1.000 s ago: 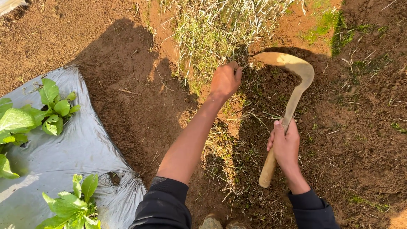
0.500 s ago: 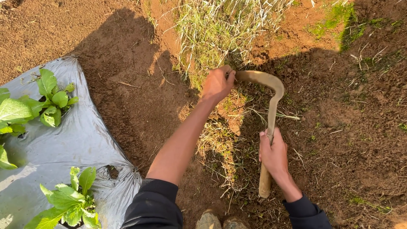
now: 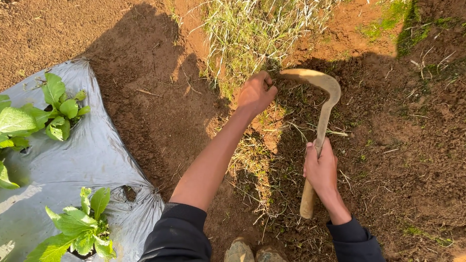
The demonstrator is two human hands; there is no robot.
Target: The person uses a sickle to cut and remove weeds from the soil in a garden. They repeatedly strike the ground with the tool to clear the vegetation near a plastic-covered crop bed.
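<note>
Gripping a tuft of grass (image 3: 252, 43) at its base, the left hand (image 3: 256, 93) is closed in a fist near frame centre, knuckles up, forearm running down toward 7 o'clock into a dark sleeve (image 3: 178, 236). Right hand (image 3: 320, 169) is wrapped tight round the wooden handle of a sickle (image 3: 320, 121), at about 4 o'clock from the left hand, well apart from it.

Sickle sits right of centre. Long axis of the handle runs nearly vertical in the frame, tilted slightly: butt end low at 6 o'clock, below the right hand, blade end up at 12 o'clock. Blade hooks over at the top and curves back toward 9 o'clock, tip pointing at the left hand's fingers and ending just beside them; touching or not, cannot tell. Blade looks dull tan, soil-coloured, and lies in shade.

Grass clump spreads from the left fist up toward 12 o'clock, sunlit, pale and dry with some green. Cut or loose dry stalks lie scattered on the soil (image 3: 412, 145) between the two forearms. Soil is reddish-brown, crumbly, shadowed across the middle of the frame.

At 9 o'clock a grey plastic mulch sheet (image 3: 92, 160) covers the ground, wrinkled, torn at one hole. Leafy green seedlings (image 3: 58, 104) poke through it, one group upper left, another at 7 o'clock. Shoe tips (image 3: 252, 252) show at the bottom edge, 6 o'clock.
</note>
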